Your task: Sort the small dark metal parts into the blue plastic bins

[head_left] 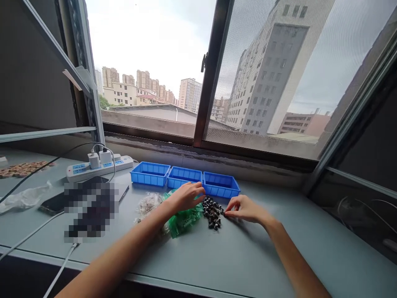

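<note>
My left hand (pixel 188 195) hangs over a heap of green transparent pieces (pixel 185 219), just in front of the middle blue bin (pixel 180 182). Its fingers are bent together and point right; whatever they hold, if anything, is hidden. At the right edge of a pile of small black and metallic knob-like parts (pixel 212 213), my right hand (pixel 243 207) pinches with thumb and forefinger. A small dark part shows at those fingertips. Clear transparent pieces (pixel 150 203) lie to the left of the green heap, partly behind my left forearm.
A left blue bin (pixel 150 182) and a right blue bin (pixel 221 192) flank the middle one by the window. A power strip (pixel 102 166) with plugs, a dark phone-like device (pixel 51 206), cables and crumpled plastic (pixel 25 198) occupy the left side. Brown pieces (pixel 23 169) lie farther left.
</note>
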